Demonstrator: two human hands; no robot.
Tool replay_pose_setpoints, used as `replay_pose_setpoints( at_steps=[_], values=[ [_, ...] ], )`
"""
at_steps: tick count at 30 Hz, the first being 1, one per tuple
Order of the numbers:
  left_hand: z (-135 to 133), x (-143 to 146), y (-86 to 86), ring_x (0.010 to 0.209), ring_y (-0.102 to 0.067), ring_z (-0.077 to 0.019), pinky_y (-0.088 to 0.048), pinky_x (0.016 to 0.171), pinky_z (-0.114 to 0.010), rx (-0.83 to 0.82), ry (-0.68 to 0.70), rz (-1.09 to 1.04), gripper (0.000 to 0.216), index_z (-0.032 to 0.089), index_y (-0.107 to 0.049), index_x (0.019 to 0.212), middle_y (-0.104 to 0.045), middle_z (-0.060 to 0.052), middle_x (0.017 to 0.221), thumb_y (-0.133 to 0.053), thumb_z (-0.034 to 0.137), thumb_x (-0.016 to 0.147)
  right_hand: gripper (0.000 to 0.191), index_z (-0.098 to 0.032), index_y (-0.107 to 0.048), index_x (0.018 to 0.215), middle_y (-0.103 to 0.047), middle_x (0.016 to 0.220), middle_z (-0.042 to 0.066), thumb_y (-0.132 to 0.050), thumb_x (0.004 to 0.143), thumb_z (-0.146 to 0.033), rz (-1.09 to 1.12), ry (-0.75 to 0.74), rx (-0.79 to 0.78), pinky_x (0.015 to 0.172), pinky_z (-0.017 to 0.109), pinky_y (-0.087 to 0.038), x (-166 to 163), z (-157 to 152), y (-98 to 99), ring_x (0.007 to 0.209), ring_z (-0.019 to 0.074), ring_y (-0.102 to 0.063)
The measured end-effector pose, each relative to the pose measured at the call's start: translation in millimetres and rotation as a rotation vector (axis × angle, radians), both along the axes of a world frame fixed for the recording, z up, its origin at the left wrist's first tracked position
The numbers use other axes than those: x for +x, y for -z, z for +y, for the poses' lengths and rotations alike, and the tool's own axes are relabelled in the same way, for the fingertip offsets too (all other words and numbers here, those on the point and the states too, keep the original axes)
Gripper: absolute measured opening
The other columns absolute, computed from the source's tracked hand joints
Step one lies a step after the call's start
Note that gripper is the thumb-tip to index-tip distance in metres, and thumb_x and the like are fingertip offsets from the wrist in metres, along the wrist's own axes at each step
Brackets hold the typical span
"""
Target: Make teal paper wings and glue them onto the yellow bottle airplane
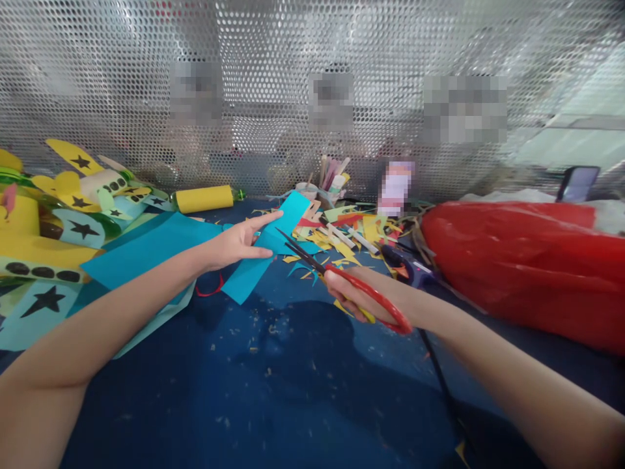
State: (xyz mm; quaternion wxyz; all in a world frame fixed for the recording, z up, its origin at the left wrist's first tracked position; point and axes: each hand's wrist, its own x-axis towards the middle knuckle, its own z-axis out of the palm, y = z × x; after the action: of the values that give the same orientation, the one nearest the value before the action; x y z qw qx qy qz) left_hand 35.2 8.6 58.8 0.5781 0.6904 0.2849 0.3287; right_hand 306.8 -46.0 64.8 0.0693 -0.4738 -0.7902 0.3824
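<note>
Clearly, paper rules this blue table (205, 404): at far left, toy planes (46, 251) of yellow and pale-blue card crowd together, their rounded wings bearing black stars, with green plastic showing beneath. Beside them, flat turquoise sheets (151, 247) overlap with crisp straight edges. Behind lies a yellow-wrapped bottle (204, 199) on its side.

The left hand (227, 247) holds a turquoise strip (279, 238), smooth and long-sided, index finger and thumb parted across it, in front of a cup of sticks (307, 189). Jagged scraps (374, 228) litter the surface beyond. Next, the right hand (347, 293) is closed around red-handled scissors (329, 268), their slim dark blades slightly apart and pointing at the strip; whether the tips touch it is hard to judge. A purplish tool (417, 272) sits further right, then a glossy, creased red plastic bag (527, 267).

The planes run off the left edge, a red loop (211, 286) is partly covered by paper, the left hand's lower fingers are hidden, pixelation masks a bright panel (396, 189), and the bag is cut off at right.
</note>
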Motion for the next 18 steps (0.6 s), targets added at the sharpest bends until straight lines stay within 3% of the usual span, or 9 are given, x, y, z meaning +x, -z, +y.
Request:
replay_pose_setpoints(
  at_steps=[7,14,18],
  values=[
    [-4,2,-1.7,0.142,-0.026,-0.0287,-0.025,0.115,-0.045,0.106,0.048,0.092,0.079,0.028,-0.035,0.145,-0.025,-0.005,0.157,-0.072,0.018,0.075,0.057,-0.019,-0.043,0.066,-0.050,0.053,-0.001,-0.029,0.089,-0.069,-0.036,-0.021,-0.010,0.048,0.025,-0.041,-7,-5,-1.9,0.046,0.0115,-0.050],
    [-6,4,-2.8,0.135,-0.041,-0.0299,-0.036,0.108,-0.047,0.008,0.095,0.065,0.083,0.024,-0.030,0.147,-0.040,-0.011,0.150,-0.070,0.016,0.076,0.053,-0.020,-0.043,0.065,-0.049,0.054,-0.001,-0.031,0.089,-0.066,-0.032,-0.003,-0.009,0.047,0.026,-0.041,-10,-7,-2.5,0.045,0.0115,-0.048],
    [-8,4,-5.3,0.136,-0.038,-0.0304,-0.034,0.110,-0.047,0.024,0.063,0.118,0.081,0.024,-0.031,0.147,-0.038,-0.010,0.151,-0.070,0.016,0.076,0.053,-0.021,-0.042,0.065,-0.049,0.054,-0.001,-0.031,0.089,-0.066,-0.034,-0.011,-0.008,0.047,0.026,-0.041,-12,-8,-4.6,0.045,0.0118,-0.047]
  ],
)
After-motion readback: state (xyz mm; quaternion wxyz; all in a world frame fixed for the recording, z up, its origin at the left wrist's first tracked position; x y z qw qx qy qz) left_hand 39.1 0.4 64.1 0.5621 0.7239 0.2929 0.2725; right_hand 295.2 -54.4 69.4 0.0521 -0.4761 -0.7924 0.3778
